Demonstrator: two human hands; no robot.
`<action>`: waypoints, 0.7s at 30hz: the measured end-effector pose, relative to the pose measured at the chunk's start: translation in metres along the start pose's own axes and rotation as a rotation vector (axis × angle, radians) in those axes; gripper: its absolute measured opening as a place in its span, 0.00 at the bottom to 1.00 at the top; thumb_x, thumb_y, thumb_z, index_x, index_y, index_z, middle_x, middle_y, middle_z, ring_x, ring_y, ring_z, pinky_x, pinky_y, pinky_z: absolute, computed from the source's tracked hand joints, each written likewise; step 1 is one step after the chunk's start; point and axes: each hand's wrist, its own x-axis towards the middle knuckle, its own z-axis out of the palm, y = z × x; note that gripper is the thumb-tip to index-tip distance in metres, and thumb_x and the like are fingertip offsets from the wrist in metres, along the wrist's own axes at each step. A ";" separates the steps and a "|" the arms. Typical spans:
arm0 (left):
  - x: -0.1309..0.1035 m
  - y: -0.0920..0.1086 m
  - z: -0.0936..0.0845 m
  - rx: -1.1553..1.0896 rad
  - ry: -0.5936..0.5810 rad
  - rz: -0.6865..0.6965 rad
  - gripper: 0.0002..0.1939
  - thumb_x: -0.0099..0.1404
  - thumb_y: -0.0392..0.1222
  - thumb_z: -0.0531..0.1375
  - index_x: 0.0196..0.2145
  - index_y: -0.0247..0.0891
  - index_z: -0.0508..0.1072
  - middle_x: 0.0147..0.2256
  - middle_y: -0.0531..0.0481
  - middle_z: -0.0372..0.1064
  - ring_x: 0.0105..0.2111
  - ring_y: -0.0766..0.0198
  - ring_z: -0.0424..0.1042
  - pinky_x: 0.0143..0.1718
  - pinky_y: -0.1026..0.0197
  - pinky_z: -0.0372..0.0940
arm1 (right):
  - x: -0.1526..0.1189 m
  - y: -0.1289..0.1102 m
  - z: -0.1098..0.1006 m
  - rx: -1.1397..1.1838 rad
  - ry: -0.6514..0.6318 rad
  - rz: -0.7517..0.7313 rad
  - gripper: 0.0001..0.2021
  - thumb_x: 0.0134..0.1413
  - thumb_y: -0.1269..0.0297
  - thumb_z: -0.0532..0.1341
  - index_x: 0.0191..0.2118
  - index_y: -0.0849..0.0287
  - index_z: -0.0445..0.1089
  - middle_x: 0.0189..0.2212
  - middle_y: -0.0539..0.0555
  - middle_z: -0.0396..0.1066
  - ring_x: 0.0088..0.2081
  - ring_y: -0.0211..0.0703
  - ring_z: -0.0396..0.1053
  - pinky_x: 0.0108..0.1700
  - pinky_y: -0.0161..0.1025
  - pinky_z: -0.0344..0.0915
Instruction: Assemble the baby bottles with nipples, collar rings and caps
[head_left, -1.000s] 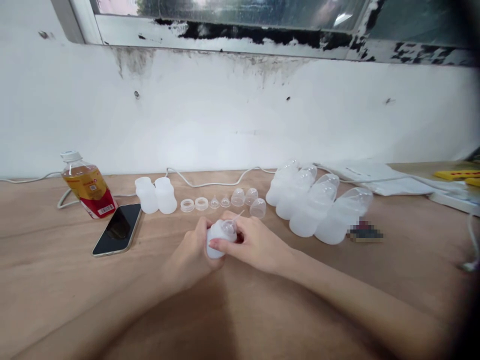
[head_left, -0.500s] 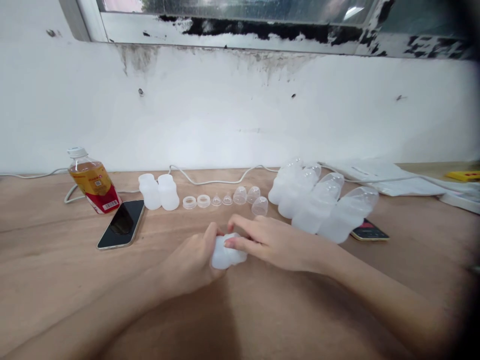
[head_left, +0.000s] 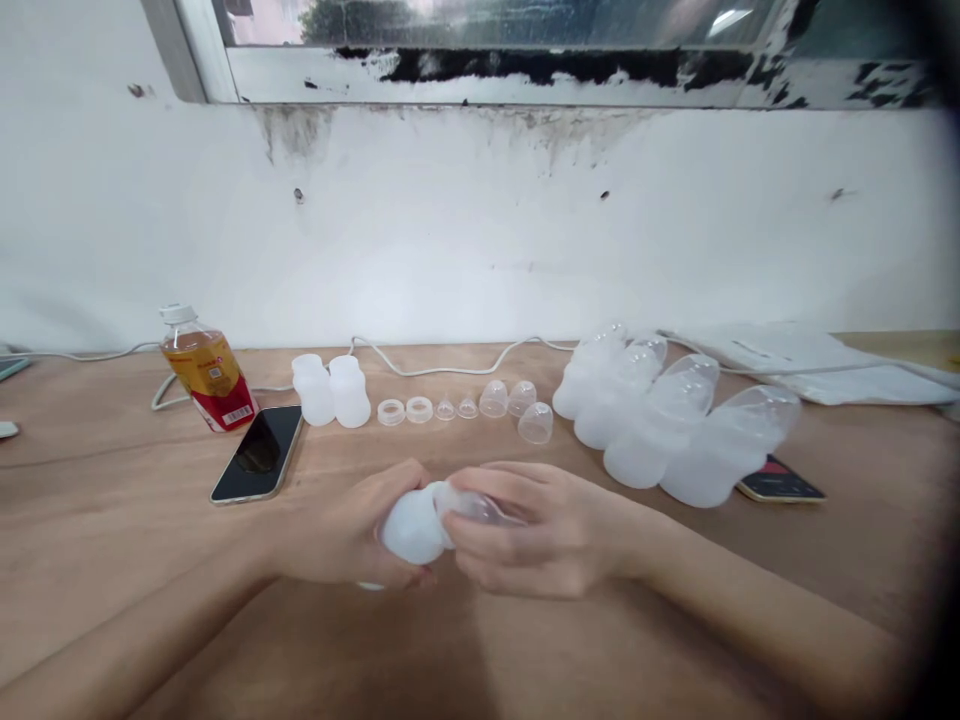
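Observation:
My left hand (head_left: pixel 356 525) is wrapped round the body of a frosted white baby bottle (head_left: pixel 412 527), held tilted above the table with its top toward the right. My right hand (head_left: pixel 536 530) closes its fingers on the collar of that bottle, where a clear nipple (head_left: pixel 487 508) sticks out between them. Part of the collar is hidden by the fingers. Beyond the hands stand two frosted bottle bodies (head_left: pixel 350 392), two white collar rings (head_left: pixel 391 412), two clear nipples (head_left: pixel 445 407) and three clear domed caps (head_left: pixel 535 424) in a row.
Several capped baby bottles (head_left: pixel 697 455) stand at the right, near a phone (head_left: pixel 781 480). To the left are another phone (head_left: pixel 259 452) and a drink bottle (head_left: pixel 210 370). A white cable (head_left: pixel 450 370) runs along the wall, and white bags (head_left: pixel 795 365) lie at the back right.
The bottle has turned so that its top points right, and a clear nipple now shows. My right hand has moved from pinching over it to wrapping round the collar. The view has shifted slightly.

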 end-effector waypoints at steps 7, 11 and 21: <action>-0.024 -0.053 -0.001 -0.044 0.430 -0.220 0.23 0.50 0.50 0.60 0.42 0.41 0.60 0.39 0.50 0.64 0.39 0.58 0.66 0.39 0.57 0.63 | -0.030 0.008 0.002 0.112 -0.261 0.546 0.14 0.53 0.75 0.51 0.43 0.53 0.66 0.44 0.57 0.59 0.41 0.40 0.63 0.35 0.37 0.65; -0.029 -0.063 -0.010 0.011 0.740 -0.429 0.24 0.54 0.53 0.57 0.44 0.39 0.56 0.39 0.49 0.63 0.39 0.57 0.65 0.38 0.55 0.64 | -0.048 0.002 0.017 0.251 -0.489 0.846 0.16 0.56 0.61 0.49 0.50 0.53 0.59 0.42 0.56 0.62 0.29 0.37 0.66 0.31 0.38 0.65; -0.019 -0.079 -0.018 0.159 0.921 -0.521 0.25 0.55 0.53 0.56 0.45 0.37 0.52 0.43 0.46 0.60 0.41 0.58 0.64 0.39 0.57 0.63 | -0.049 -0.009 0.036 0.305 -0.415 1.024 0.15 0.56 0.58 0.49 0.46 0.59 0.58 0.44 0.58 0.60 0.34 0.42 0.66 0.35 0.43 0.65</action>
